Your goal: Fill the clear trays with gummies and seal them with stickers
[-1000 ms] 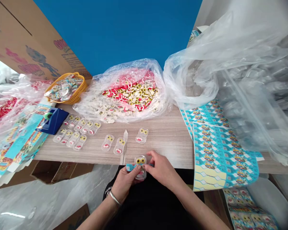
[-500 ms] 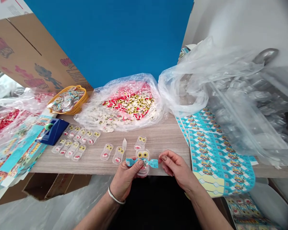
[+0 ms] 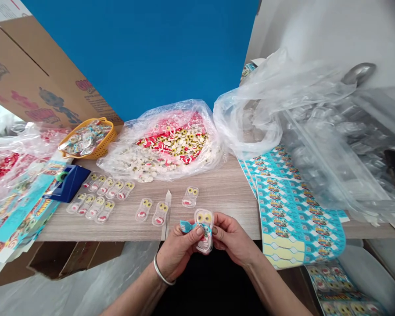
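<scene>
A clear plastic pack with two yellow eye candies is held above the table's front edge, a blue printed label across its middle. My left hand pinches pack and label, thumb on the front; the label's left end sticks out free. On the pack's right side, my right hand has its fingers closed at the edge, where the label's right end is folded round. Beyond lies a similar filled pack. Two more packs lie to the left, near a pointed strip.
Several filled packs lie in rows at left, beside a blue dispenser and yellow basket. Behind is a candy bag. Label sheets and a clear bin of plastic pieces stand right.
My right hand has moved left onto the pack, and the label's right end, flat before, is now bent round the edge. The pack has shifted slightly right and tilted.
</scene>
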Available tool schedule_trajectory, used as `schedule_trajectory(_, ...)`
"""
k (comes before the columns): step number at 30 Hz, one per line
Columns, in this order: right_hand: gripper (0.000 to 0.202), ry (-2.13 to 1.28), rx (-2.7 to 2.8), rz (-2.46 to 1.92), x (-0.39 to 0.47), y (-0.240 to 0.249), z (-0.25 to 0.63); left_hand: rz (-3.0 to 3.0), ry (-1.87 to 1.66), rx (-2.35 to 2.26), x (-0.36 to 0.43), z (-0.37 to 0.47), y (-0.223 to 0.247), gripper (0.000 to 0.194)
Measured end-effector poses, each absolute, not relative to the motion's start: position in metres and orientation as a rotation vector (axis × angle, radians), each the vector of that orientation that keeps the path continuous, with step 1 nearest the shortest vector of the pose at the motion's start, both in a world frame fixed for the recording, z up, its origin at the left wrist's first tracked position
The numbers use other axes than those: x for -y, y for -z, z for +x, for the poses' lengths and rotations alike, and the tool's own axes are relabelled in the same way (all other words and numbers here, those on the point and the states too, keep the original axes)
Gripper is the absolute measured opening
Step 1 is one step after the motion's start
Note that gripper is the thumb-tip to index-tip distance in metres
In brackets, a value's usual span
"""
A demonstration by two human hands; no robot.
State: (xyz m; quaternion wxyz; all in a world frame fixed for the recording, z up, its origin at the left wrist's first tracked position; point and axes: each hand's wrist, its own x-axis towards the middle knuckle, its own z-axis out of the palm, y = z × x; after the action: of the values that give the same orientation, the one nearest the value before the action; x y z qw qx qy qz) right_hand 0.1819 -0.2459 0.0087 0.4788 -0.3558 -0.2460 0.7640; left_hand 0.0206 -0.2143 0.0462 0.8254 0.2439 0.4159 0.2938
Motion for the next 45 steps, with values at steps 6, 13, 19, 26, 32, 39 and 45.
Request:
schedule_trajectory(6,0.046,-2.009,0.518,-0.784,0.244,-0.002,0.174,0.583,-0.486,-0.769,0.212,0.019,-0.044,0.022)
schedule_trajectory(13,0.036,-1.766,0.579,-1.076,0.236,-0.002,0.18,0.551,-0.653,-0.983,0.209,0.026,-0.032,0.022)
schedule_trajectory(19,0.025,-1.352,0.909,-1.336,0.243,-0.008,0.186,0.657,-0.652,-1.097,0.207,0.039,-0.025,0.03)
schedule_trajectory(26,0.026,-1.415,0.775,-1.317,0.247,-0.008,0.199,0.732,-0.807,-1.082,0.199,0.033,-0.024,0.021)
schedule_trajectory(32,0.022,-1.565,0.645,-1.113,0.25,-0.01,0.196,0.514,-0.744,-0.902,0.2,0.039,-0.025,0.022)
schedule_trajectory(39,0.02,-1.465,0.632,-1.151,0.249,-0.007,0.176,0.335,-0.76,-0.842,0.204,0.052,-0.024,0.029)
schedule_trajectory(45,0.026,-1.353,0.725,-1.32,0.246,-0.003,0.174,0.638,-0.804,-0.965,0.202,0.044,-0.016,0.025)
